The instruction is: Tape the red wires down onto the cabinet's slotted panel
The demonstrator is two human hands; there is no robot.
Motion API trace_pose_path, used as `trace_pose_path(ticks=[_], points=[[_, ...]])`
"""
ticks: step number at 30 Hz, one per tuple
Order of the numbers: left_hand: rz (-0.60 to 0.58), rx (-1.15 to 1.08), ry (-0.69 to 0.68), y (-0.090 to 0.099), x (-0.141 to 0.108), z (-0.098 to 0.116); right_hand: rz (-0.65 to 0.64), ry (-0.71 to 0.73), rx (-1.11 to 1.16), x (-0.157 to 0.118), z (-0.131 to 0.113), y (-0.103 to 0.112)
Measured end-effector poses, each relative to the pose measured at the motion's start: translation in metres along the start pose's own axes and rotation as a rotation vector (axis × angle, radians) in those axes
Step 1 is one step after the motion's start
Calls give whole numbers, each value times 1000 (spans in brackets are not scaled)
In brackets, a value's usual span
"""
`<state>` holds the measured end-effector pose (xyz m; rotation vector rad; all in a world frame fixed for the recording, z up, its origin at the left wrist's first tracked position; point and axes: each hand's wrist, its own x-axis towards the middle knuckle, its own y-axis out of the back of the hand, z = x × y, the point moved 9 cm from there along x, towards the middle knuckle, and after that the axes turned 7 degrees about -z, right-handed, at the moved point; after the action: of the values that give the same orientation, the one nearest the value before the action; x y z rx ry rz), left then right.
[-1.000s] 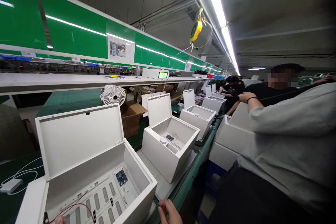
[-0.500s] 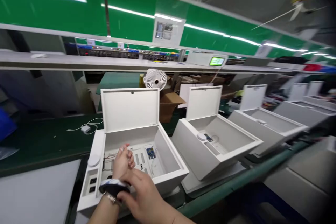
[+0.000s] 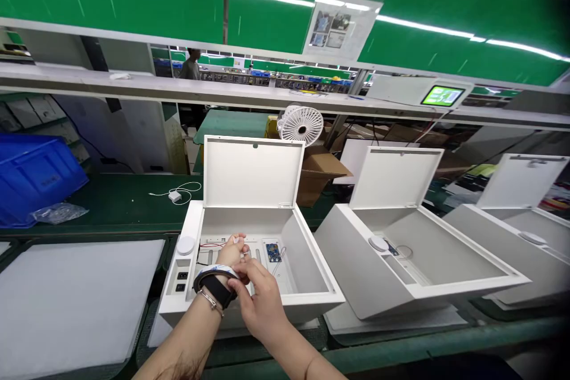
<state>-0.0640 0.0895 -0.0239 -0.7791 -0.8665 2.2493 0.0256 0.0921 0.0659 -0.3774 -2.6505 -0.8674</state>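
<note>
A roll of tape (image 3: 217, 271), dark at the edge with white, blue-printed backing, hangs around my left wrist. Thumb and forefinger of my right hand (image 3: 263, 303) are pinched at the roll's right side. My left hand (image 3: 232, 251) is over the inside of an open white box (image 3: 307, 303), its fingers curled; whatever they may hold is hidden. A blue circuit board (image 3: 273, 252) with thin wires sits on the box floor, right of my hands. The box's lid (image 3: 252, 172) stands upright. On its left ledge are a round white disc (image 3: 186, 245) and black sockets (image 3: 181, 276).
Further open white boxes (image 3: 383, 285) line up to the right. A white sheet (image 3: 80, 303) lies at left. Behind are a blue bin (image 3: 38, 178), a white adapter with cable (image 3: 175, 195), a fan (image 3: 303, 126) and a cardboard carton (image 3: 318, 175). A person (image 3: 191, 65) stands far back.
The view has swung left, so the boxes appear further right and the blue bin shows more fully. My right hand stays at the tape roll on my left wrist.
</note>
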Motion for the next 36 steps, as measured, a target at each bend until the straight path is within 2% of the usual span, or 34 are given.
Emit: trace_pose_path(ticks=[4,9,14,18,21,25,30,36], points=[[-33,-127,24,-7,-4,6,74,48,-23,-4,5,7],[-79,-212,52,-17,-12,-1,126,7,-19,-4,13,16],[-32,-214,-54,-12,-9,-7,176,-71,6,-1,25,25],[-37,-213,14,-9,-6,-16,212,-83,-11,-4,32,33],[-49,-222,68,-8,-10,-19,197,-39,-47,-9,32,32],[-28,-244,64,-2,-18,-21,178,-14,-65,-14,34,28],[3,-315,16,0,-28,-22,134,-33,6,-15,39,27],[24,-353,89,-1,-44,-21,55,-30,98,-12,33,30]])
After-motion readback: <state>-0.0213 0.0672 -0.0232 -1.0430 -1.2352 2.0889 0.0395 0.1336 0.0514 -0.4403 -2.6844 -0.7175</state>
